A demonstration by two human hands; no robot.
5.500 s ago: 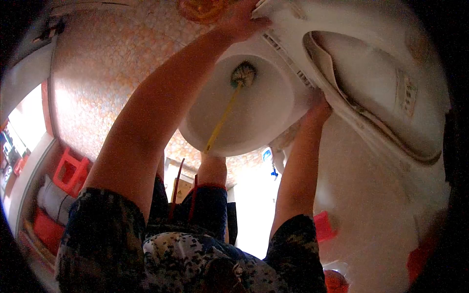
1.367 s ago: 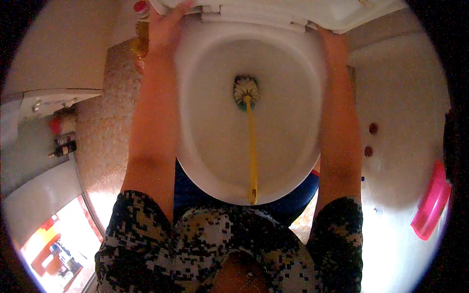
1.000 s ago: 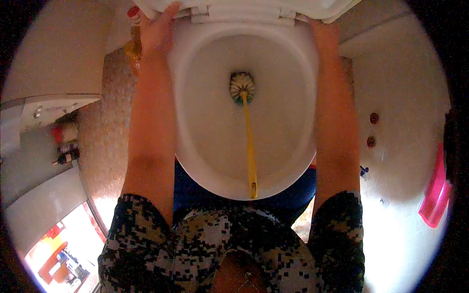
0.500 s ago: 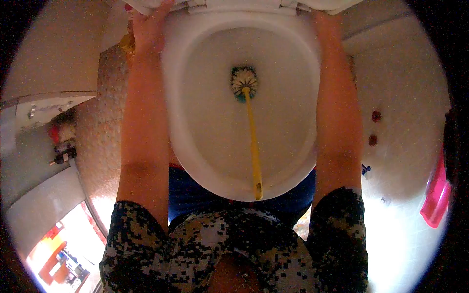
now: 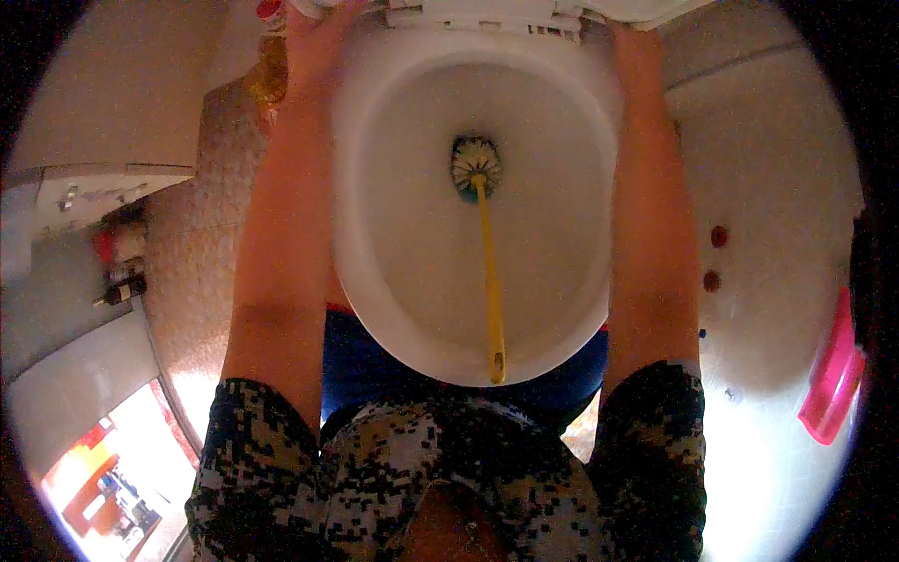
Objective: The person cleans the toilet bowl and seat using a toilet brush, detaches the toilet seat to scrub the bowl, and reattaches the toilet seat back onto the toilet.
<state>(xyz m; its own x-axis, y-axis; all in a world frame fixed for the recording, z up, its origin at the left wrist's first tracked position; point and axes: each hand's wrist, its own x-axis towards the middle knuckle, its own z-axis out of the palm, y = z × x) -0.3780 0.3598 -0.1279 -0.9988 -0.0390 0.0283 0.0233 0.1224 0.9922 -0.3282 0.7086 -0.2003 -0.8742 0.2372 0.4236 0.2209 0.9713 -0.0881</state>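
A white toilet bowl (image 5: pixel 375 309) fills the middle of the head view. In it lies a toilet brush (image 5: pixel 493 281); its round bristle head rests at the drain and its yellow handle leans on the front rim. Above the back of the bowl is the lower part of a raised white toilet seat (image 5: pixel 487 17). My left hand (image 5: pixel 318 42) is closed at the seat's left side, blurred and partly cut off by the top edge. At its right side my right hand (image 5: pixel 637 39) is closed too, most of its fingers hidden.
A bottle with yellowish contents (image 5: pixel 270 70) and a red cap stands beside my left hand. Brown tiled floor (image 5: pixel 192 244) lies left, near a dark bottle (image 5: pixel 122 290). On the right are a white tub-like surface (image 5: pixel 777 187) and a pink plastic object (image 5: pixel 832 375).
My left hand and forearm have shifted slightly right and the seat part at the top shows a little more. The brush stays in the bowl.
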